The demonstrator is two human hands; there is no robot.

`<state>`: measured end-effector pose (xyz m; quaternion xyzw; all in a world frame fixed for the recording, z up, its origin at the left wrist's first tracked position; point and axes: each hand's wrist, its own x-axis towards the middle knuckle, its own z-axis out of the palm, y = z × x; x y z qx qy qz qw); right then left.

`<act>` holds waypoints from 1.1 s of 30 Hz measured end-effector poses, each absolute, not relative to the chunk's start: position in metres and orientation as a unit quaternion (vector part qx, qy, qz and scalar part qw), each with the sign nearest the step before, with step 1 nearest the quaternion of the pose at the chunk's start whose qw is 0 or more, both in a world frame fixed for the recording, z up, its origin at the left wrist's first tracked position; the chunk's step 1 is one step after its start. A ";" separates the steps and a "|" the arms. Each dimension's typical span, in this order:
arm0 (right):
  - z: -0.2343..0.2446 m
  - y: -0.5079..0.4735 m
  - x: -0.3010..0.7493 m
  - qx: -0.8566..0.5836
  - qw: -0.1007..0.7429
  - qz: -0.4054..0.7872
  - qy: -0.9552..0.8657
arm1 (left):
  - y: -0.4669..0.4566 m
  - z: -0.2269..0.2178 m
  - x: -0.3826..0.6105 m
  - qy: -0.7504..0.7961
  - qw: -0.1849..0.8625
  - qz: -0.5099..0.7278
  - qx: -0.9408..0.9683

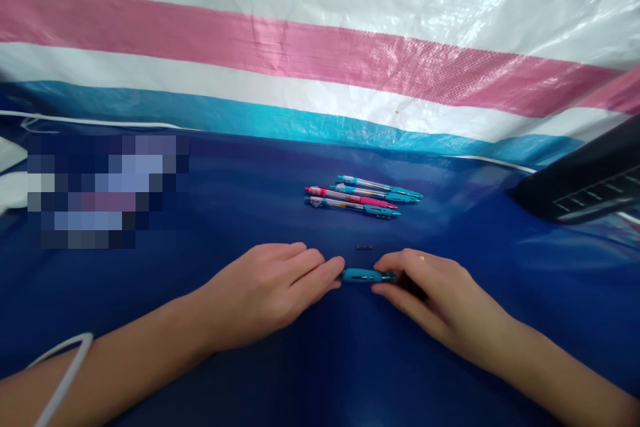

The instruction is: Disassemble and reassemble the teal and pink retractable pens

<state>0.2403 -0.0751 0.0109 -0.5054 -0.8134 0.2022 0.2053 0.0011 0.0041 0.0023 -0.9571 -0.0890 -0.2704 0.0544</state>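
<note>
Both hands hold one teal pen [361,275] level, just above or on the blue surface. My left hand [280,287] is closed round its left end, which the fingers hide. At the other end, my right hand [430,283] pinches the tip between thumb and fingers. Only the teal barrel with its dark slot shows between them. Right behind the pen lies a small dark spring-like piece [364,247]. Farther back, several pens lie side by side, among them a red pen [350,197] and a teal pen [357,207].
A black slatted object [580,173] stands at the right. White objects [20,190] sit at the left edge beside a blurred-out patch. A white cable [67,373] crosses my left forearm. Behind the blue table [240,213] hangs a striped plastic sheet [300,47].
</note>
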 end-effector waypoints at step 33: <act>0.017 -0.079 0.240 -0.393 0.281 0.109 -0.869 | 0.011 -0.002 -0.001 -0.182 0.090 -0.233 -0.951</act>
